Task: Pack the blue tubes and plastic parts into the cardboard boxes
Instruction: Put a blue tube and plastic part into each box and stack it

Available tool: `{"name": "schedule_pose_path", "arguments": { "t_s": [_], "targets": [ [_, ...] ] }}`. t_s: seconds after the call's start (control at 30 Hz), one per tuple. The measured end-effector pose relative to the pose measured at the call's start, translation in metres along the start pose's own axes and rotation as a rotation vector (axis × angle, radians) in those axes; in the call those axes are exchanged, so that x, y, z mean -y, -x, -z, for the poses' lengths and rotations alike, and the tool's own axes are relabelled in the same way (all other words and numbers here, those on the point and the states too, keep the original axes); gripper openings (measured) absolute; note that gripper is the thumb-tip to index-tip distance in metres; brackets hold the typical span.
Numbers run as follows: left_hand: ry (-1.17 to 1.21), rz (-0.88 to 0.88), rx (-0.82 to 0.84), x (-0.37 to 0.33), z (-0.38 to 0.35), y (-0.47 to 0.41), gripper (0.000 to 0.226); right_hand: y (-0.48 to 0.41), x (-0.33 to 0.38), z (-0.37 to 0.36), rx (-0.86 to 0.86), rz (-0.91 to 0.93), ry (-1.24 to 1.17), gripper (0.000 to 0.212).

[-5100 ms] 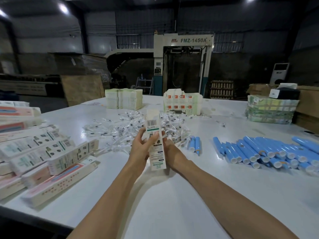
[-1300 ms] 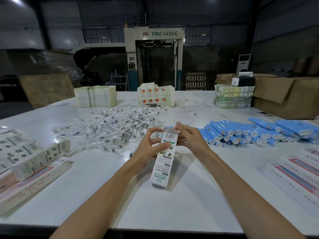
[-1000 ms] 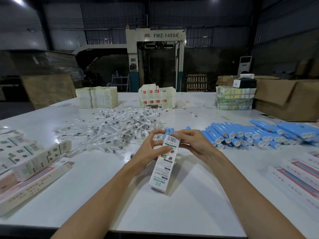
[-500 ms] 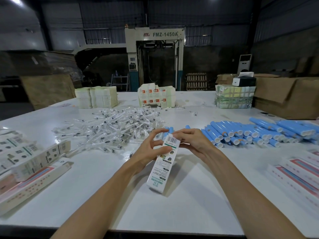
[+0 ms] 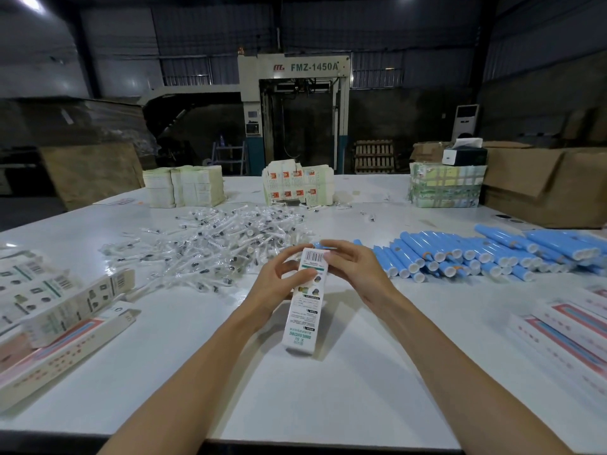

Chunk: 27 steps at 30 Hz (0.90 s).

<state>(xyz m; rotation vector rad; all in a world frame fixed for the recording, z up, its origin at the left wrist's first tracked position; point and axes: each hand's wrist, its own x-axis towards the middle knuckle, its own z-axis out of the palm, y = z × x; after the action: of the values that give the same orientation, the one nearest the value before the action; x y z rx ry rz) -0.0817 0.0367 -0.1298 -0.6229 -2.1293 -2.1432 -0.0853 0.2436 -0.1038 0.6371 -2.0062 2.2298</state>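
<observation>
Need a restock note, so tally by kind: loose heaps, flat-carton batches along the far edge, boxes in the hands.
Loose heaps: 2 (blue tubes, plastic parts)
Far-edge batches: 3 (cream batch, orange-printed batch, green bundle)
box held by left hand and right hand: 1
Total: 6

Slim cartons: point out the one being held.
The white carton at centre, gripped by the left hand with the right hand pinching its top end; the rest lie in a left pile and a right pile.

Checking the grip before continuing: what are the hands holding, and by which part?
Both hold one narrow printed carton: the left hand grips its upper half, thumb across the front; the right hand pinches the barcode end.
</observation>
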Motion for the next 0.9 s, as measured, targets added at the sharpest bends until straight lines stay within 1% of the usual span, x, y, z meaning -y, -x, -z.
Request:
{"name": "schedule_pose_path", "arguments": {
  "t_s": [0.07,0.2,0.43,0.6,0.73,0.8,0.9],
  "targets": [
    [0.011,-0.003,-0.008,-0.001,0.000,0.001,0.054,-0.001,-0.003,-0.001,-0.062,0.017,-0.033,0.019],
    [0.015,-0.003,0.022,-0.001,-0.001,0.002,0.055,0.000,-0.006,0.002,-0.064,0.005,-0.073,0.017],
    [0.004,-0.008,0.003,-0.003,-0.003,0.006,0.052,0.002,-0.008,0.002,-0.079,0.041,0.043,0.012],
    [-0.005,-0.011,-0.005,-0.004,-0.005,0.008,0.048,0.001,-0.009,0.005,-0.089,0.051,0.055,0.013],
    [0.015,-0.009,-0.030,-0.003,-0.011,0.008,0.047,0.002,-0.015,0.000,-0.114,0.035,0.014,0.010],
    [0.035,0.000,-0.056,-0.002,-0.014,0.007,0.045,0.002,-0.020,-0.007,-0.136,0.014,-0.058,0.014],
    [0.060,-0.009,-0.101,-0.001,-0.017,0.005,0.041,0.003,-0.022,-0.016,-0.142,-0.062,-0.207,0.032]
  ]
}}
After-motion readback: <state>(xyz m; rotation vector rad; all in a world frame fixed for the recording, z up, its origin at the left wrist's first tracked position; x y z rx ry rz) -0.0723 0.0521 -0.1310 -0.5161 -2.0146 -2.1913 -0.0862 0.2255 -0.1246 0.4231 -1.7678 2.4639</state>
